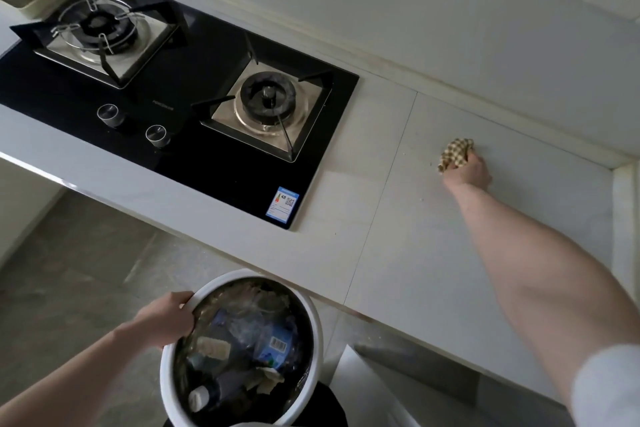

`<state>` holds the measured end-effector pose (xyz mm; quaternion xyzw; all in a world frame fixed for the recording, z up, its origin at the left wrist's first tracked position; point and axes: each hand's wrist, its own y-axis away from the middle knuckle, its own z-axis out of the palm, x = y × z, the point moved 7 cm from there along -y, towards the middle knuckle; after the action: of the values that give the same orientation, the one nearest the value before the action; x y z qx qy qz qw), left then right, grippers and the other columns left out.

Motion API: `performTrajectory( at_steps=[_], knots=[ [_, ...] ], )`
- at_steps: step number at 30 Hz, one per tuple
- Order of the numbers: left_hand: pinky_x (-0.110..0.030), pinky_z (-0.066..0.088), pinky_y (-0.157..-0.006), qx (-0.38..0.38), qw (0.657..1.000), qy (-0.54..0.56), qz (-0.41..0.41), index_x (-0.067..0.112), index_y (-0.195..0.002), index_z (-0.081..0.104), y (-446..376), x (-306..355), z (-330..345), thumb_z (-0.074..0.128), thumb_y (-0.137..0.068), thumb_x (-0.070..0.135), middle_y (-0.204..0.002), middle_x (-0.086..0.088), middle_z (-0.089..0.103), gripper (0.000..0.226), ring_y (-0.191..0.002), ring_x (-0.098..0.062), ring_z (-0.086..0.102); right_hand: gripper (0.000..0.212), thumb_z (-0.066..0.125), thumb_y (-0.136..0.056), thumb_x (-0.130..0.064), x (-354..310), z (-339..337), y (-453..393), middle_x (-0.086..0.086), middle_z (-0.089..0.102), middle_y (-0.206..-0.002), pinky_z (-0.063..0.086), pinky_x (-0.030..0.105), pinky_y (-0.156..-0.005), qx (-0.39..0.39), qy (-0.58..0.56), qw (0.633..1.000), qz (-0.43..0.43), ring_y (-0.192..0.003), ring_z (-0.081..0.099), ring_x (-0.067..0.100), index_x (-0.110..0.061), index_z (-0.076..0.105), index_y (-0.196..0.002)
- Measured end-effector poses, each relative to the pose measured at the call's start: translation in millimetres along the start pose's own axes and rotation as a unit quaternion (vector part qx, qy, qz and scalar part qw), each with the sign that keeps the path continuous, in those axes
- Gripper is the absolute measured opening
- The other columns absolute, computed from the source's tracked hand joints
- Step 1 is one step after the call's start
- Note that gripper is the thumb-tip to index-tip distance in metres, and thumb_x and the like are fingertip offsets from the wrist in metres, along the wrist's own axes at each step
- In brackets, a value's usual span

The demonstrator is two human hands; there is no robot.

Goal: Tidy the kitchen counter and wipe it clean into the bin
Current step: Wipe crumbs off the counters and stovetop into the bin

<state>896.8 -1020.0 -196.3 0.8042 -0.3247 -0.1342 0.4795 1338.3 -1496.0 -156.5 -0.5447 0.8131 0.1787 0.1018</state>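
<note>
Right hand [471, 170]: checked cloth [454, 153] gripped in curled fingers, pressed on tabletop [433, 253].
Left hand [166, 319]: bin [313, 314] rim gripped.

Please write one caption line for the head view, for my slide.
Right hand wipes the counter with a checked cloth; left hand holds the bin below.

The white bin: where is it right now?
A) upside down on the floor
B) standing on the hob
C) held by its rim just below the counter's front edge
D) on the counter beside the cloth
C: the left hand grips the rim of the white bin, which sits below the counter edge, while the right hand holds the checked cloth far back on the counter.
</note>
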Motion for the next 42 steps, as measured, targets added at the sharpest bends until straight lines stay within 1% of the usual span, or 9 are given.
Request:
performTrajectory(
  at_steps=[7, 13, 16, 19, 24, 27, 33, 36, 42],
  knots=[
    [-0.026, 0.052, -0.073, 0.018, 1.0, -0.018, -0.003, 0.043, -0.11, 0.067, -6.9, -11.5, -3.4, 0.058, -0.074, 0.012, -0.087, 0.012, 0.071, 0.049, -0.089, -0.019, 0.065, 0.062, 0.021, -0.099, -0.051, -52.2, 33.1, -23.9, 0.008, 0.03, -0.163, 0.019, 0.047, -0.121, -0.073, 0.071, 0.993, -0.058, -0.148, 0.029, 0.035, -0.032, 0.027, -0.157],
    [-0.026, 0.048, -0.067, 0.011, 1.0, -0.01, 0.0, 0.041, -0.102, 0.066, -4.7, -10.8, -3.6, 0.057, -0.074, 0.01, -0.086, 0.009, 0.07, 0.042, -0.087, -0.019, 0.065, 0.056, 0.047, -0.101, -0.04, -85.4, 54.0, 2.5, 0.005, 0.031, -0.162, 0.021, 0.038, -0.121, -0.114, 0.04, 0.987, -0.104, -0.146, 0.027, 0.034, -0.042, 0.032, -0.155],
    [-0.027, 0.05, -0.068, 0.006, 1.0, -0.004, 0.004, 0.042, -0.101, 0.065, 0.9, -6.5, -5.0, 0.056, -0.075, 0.01, -0.088, 0.007, 0.071, 0.042, -0.087, -0.02, 0.065, 0.055, 0.048, -0.098, -0.027, -94.4, 65.2, 37.9, -0.009, 0.038, -0.159, 0.028, 0.039, -0.116, -0.121, 0.044, 0.977, -0.169, -0.141, 0.034, 0.036, -0.037, 0.042, -0.151],
    [-0.026, 0.049, -0.064, 0.003, 1.0, -0.002, 0.013, 0.037, -0.104, 0.067, 8.3, -0.8, -2.6, 0.055, -0.078, 0.01, -0.087, 0.007, 0.069, 0.039, -0.086, -0.02, 0.064, 0.05, 0.057, -0.092, -0.02, -98.9, 72.6, 77.8, -0.004, 0.047, -0.153, 0.03, 0.035, -0.115, -0.132, -0.005, 0.969, -0.21, -0.137, 0.045, 0.032, -0.029, 0.057, -0.141],
    [-0.024, 0.05, -0.05, 0.004, 1.0, 0.016, 0.022, 0.034, -0.099, 0.068, 22.9, 5.4, 1.0, 0.053, -0.078, 0.009, -0.081, 0.005, 0.068, 0.036, -0.074, -0.019, 0.066, 0.038, 0.069, -0.088, -0.008, -102.7, 79.2, 172.5, 0.007, 0.058, -0.135, 0.035, 0.027, -0.112, -0.207, -0.063, 0.947, -0.238, -0.125, 0.054, 0.027, -0.017, 0.069, -0.126],
    [-0.024, 0.051, -0.044, 0.0, 0.999, 0.033, 0.024, 0.029, -0.103, 0.071, 31.2, 6.9, 3.7, 0.051, -0.08, 0.006, -0.083, 0.0, 0.069, 0.038, -0.07, -0.02, 0.068, 0.032, 0.067, -0.086, -0.003, -100.5, 88.3, 234.7, 0.007, 0.06, -0.126, 0.042, 0.024, -0.096, -0.275, -0.078, 0.928, -0.24, -0.115, 0.058, 0.025, -0.016, 0.073, -0.116],
    [-0.026, 0.055, -0.045, -0.002, 0.999, 0.048, 0.018, 0.028, -0.109, 0.067, 46.9, 9.7, 4.2, 0.054, -0.081, 0.01, -0.084, 0.0, 0.067, 0.035, -0.063, -0.017, 0.066, 0.03, 0.061, -0.086, -0.011, -94.6, 115.1, 392.0, 0.0, 0.064, -0.118, 0.054, 0.03, -0.088, -0.42, -0.052, 0.871, -0.25, -0.106, 0.062, 0.02, -0.024, 0.073, -0.111],
    [-0.024, 0.051, -0.042, -0.015, 0.998, 0.054, 0.022, 0.025, -0.104, 0.066, 51.3, 12.3, 4.1, 0.054, -0.083, 0.01, -0.081, 0.0, 0.067, 0.029, -0.061, -0.017, 0.065, 0.034, 0.06, -0.082, -0.014, -83.4, 118.4, 444.4, -0.004, 0.069, -0.114, 0.048, 0.026, -0.09, -0.475, -0.025, 0.837, -0.271, -0.108, 0.062, 0.018, -0.025, 0.075, -0.11],
    [-0.026, 0.053, -0.045, -0.013, 0.998, 0.059, 0.027, 0.025, -0.101, 0.066, 51.2, 12.1, 5.6, 0.051, -0.083, 0.007, -0.082, -0.001, 0.067, 0.03, -0.065, -0.019, 0.067, 0.032, 0.062, -0.079, -0.013, -84.1, 64.2, 383.4, -0.008, 0.07, -0.104, 0.051, 0.026, -0.085, -0.352, -0.186, 0.896, -0.198, -0.096, 0.064, 0.012, -0.026, 0.074, -0.106]
  ],
)
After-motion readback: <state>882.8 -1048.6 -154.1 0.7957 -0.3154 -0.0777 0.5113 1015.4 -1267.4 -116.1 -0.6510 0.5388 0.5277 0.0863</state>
